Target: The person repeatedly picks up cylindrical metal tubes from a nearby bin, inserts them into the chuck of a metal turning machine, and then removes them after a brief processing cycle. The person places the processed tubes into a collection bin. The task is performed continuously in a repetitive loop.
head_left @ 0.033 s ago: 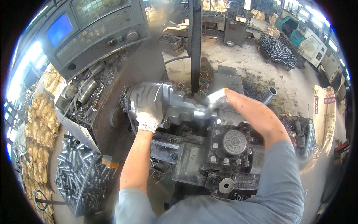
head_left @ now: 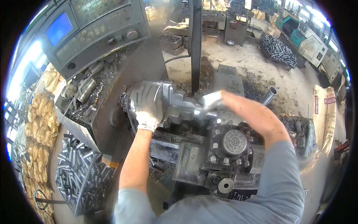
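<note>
My left hand (head_left: 148,102), in a grey-white glove, lies over the lathe chuck (head_left: 165,91), its fingers stretched out along the metal. Stepped jaws (head_left: 179,103) stick out of the chuck to the right. A shiny round metal workpiece (head_left: 200,113) shows at the jaws' right end. Just above that end is my gloved right hand (head_left: 212,100), smeared by motion; its fingers cannot be made out, nor whether they grip anything. Below and to the right sits the dark tool turret (head_left: 235,142), ringed with bolts.
A control panel with a blue screen (head_left: 59,29) stands at the upper left. Below it, a tray (head_left: 76,125) holds chips and tools. A bin of metal tubes (head_left: 74,164) is at lower left, beside stacked sacks (head_left: 39,138). An upright steel tube (head_left: 268,96) is at right.
My right hand and forearm have shifted slightly to the left and down, closer to the jaws. The left hand stays in place on the chuck.
</note>
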The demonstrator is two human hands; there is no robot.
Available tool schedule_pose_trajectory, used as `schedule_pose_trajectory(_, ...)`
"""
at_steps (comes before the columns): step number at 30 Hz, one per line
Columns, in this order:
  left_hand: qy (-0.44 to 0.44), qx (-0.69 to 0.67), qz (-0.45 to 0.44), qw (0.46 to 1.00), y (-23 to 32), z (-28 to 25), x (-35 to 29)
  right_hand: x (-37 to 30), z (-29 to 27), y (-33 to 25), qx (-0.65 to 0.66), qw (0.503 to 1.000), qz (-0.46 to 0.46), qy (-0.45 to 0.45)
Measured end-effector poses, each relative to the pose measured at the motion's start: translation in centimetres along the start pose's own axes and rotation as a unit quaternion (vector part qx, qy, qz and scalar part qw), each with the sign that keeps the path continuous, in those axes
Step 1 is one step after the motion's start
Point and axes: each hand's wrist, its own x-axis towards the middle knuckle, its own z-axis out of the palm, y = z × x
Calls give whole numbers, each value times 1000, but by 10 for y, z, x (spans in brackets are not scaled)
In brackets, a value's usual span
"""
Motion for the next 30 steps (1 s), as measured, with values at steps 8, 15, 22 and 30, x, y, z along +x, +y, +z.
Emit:
schedule_pose_trajectory(8,6,-9,-9,1000,-5,12,-9,-80,16,6,-439,867,103,211)
schedule_pose_trajectory(15,-27,-132,-22,991,6,-33,-1,-201,91,-101,-409,749,164,495)
schedule_pose_trajectory(22,-184,-829,-295,438,116,-138,-153,-174,302,-179,-21,831,66,553)
schedule_pose_trajectory(30,-344,-660,-487,456,113,-62,-229,-70,425,-56,292,862,183,373)
